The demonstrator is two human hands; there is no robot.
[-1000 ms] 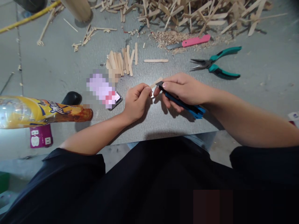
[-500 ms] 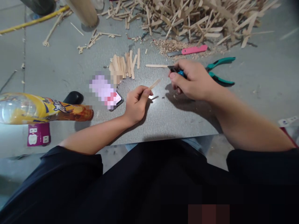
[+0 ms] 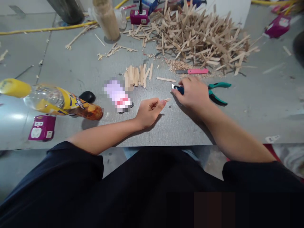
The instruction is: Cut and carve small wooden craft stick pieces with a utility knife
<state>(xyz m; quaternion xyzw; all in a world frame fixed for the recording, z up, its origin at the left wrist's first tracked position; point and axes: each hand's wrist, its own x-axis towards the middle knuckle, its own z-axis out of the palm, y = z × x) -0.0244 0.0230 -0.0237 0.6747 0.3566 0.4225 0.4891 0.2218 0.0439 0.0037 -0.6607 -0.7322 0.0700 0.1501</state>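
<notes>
My left hand pinches a small wooden stick between thumb and fingers; only its pale tip shows. To its right, my right hand is closed, palm down, around a dark blue utility knife. The knife's shiny end points left, and most of its body is hidden under the fingers. A single wooden stick lies just beyond the knife. Left of that, several flat sticks lie side by side in a row. Green-handled pliers rest right of my right hand.
A large heap of wooden sticks covers the back. In front lie shavings and a pink-handled knife. On the left are a phone, a bottle, a black mouse and a purple power socket.
The view has tilted up, showing more of the heap. My right hand with the knife has come away from the lone stick. The stick in my left hand shows less.
</notes>
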